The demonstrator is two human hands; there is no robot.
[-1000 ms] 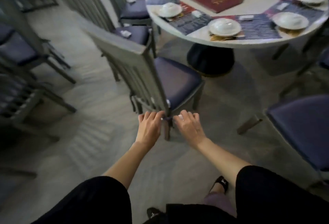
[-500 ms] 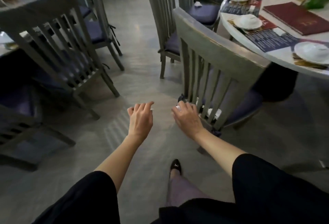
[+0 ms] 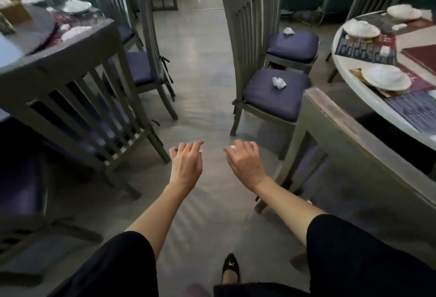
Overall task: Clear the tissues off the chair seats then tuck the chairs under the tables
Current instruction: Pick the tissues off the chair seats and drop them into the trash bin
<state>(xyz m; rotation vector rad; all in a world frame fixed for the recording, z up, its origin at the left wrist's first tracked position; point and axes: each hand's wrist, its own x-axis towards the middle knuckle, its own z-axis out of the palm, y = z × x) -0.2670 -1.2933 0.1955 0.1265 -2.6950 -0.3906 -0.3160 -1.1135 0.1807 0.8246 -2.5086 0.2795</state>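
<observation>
A crumpled white tissue [image 3: 279, 82] lies on the blue cushion of a grey slatted chair [image 3: 271, 101] ahead and to the right, which is pulled out from the round table [image 3: 342, 68]. A second tissue [image 3: 288, 30] sits on the seat of the chair behind it [image 3: 292, 45]. Both of my hands hover over the floor, touching no chair. My right hand [image 3: 245, 164] is curled around a small white tissue [image 3: 233, 147] at its fingertips. My left hand [image 3: 186, 167] is loosely curled and seems to hold nothing. The nearest chair [image 3: 342, 122] stands close against the round table at my right.
The round table carries white plates [image 3: 387, 77], placemats and a red menu [image 3: 422, 57]. A second table [image 3: 21, 44] with dishes stands at the left, ringed by grey chairs [image 3: 77, 98]. An aisle of grey floor [image 3: 200, 65] runs between the two chair rows. My black shoe [image 3: 231, 269] is below.
My hands have come off the back of the nearest chair, which now stands closer to the round table. My view has swung left toward the aisle, bringing two chairs with tissues into sight.
</observation>
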